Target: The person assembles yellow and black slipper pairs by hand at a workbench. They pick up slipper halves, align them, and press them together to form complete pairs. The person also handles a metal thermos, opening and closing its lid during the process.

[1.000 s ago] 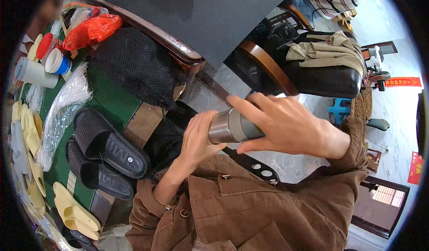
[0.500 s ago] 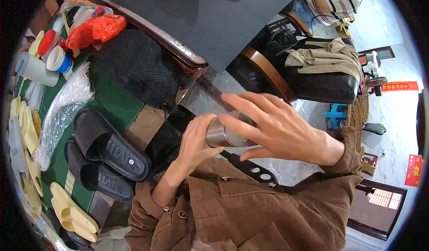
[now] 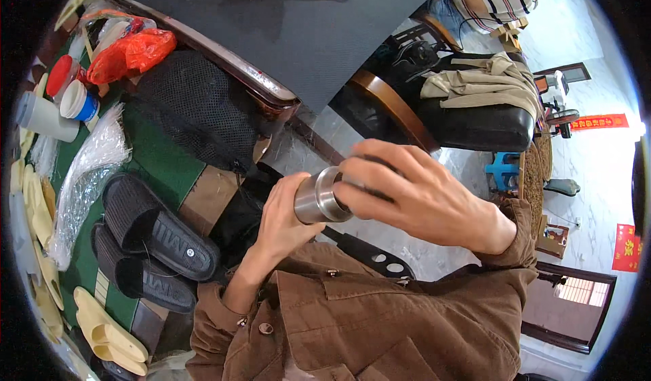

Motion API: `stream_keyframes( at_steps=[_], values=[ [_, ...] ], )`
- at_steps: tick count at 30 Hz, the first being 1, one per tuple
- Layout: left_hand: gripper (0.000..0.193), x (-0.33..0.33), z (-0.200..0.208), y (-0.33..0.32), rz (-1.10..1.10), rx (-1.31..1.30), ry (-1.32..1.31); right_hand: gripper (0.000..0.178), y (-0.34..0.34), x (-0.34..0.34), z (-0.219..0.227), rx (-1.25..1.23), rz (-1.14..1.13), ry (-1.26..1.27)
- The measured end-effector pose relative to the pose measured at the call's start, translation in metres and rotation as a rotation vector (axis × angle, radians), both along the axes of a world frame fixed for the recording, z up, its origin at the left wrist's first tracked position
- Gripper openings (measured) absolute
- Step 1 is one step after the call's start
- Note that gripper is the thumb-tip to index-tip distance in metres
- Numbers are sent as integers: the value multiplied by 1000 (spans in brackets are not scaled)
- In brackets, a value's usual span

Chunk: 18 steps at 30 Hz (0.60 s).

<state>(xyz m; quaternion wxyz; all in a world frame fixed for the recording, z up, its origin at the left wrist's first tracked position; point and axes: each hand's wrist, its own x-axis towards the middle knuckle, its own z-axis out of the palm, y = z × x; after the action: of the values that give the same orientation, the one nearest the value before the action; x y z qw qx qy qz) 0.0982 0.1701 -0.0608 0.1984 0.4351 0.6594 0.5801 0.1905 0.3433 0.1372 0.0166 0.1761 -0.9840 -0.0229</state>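
Note:
My left hand [image 3: 280, 210] is wrapped round the body of a stainless steel bottle [image 3: 313, 200], which lies tilted in front of my chest. Over the bottle's top end, my right hand [image 3: 424, 194] has its fingers curled and closed. A dark part, seemingly the lid, shows between those fingers, mostly hidden by them. Whether the lid is still joined to the bottle cannot be made out. Brown jacket sleeves cover both forearms.
Black slide sandals [image 3: 163, 242], clear plastic wrap [image 3: 91, 177], tubs and a red plastic bag [image 3: 132, 55] lie on the left. A dark-topped table [image 3: 271, 49] with pink slippers stands ahead. At right are a black chair [image 3: 481, 127] with a beige garment and, farther off, a seated person.
My right hand's spread fingers have curled in round the bottle's top end. The bottle's steel rim now shows more. The whole view has shifted slightly.

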Motion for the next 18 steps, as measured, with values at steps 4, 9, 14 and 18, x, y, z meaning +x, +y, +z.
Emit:
stream_keyframes(
  at_steps=[4,9,14,18],
  values=[
    [84,0,1,0,18,2,9,53,4,-1,-1,-71,-48,-34],
    [85,-2,0,0,2,-20,15,48,3,-4,-2,-37,-29,-27],
    [85,-3,-1,3,-21,1,48,39,2,-3,-8,15,61,-31],
    [83,0,-5,5,-25,2,51,46,3,-1,-10,-47,69,-49]
  ],
)
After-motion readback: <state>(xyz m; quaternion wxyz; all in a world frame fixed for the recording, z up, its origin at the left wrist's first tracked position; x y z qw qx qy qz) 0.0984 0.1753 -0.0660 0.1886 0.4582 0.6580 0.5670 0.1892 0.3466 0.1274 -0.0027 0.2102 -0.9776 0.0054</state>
